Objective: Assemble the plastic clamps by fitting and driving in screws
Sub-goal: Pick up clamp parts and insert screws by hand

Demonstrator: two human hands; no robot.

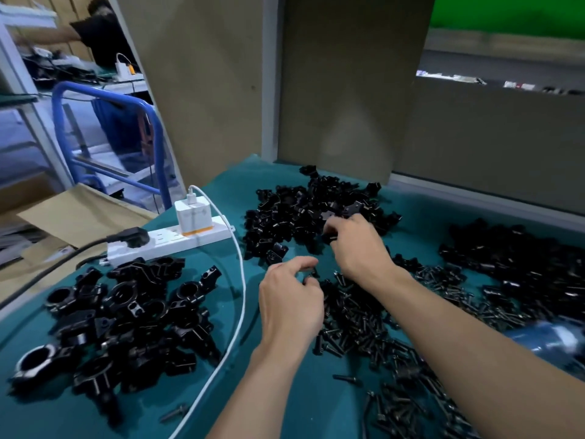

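Progress: a heap of assembled clamps (120, 318) lies at the table's (316, 407) near left corner, so I judge a fair batch done. Much is left: a large pile of loose clamp parts (304, 210) at the far edge, a second pile (522, 267) at the right edge, and screws (364, 321) spread over the near right. I cannot pick out a driver.

Right hand (357, 245): fingers curled on a black clamp piece (330, 232) at the near rim of the far pile.

Left hand (289, 299): fingers bent, thumb close to forefinger, over the screws. Too blurred to tell whether it pinches one.

Step, as I judge it: gathering parts for the next clamp.

Surface: green cover. A white power strip (171, 240) with charger (191, 213) and white cable (242, 280) sits toward the left edge.

Room: cardboard panels (342, 90) behind the table. A blue trolley (107, 99) and another person (98, 30) at a bench are far left.
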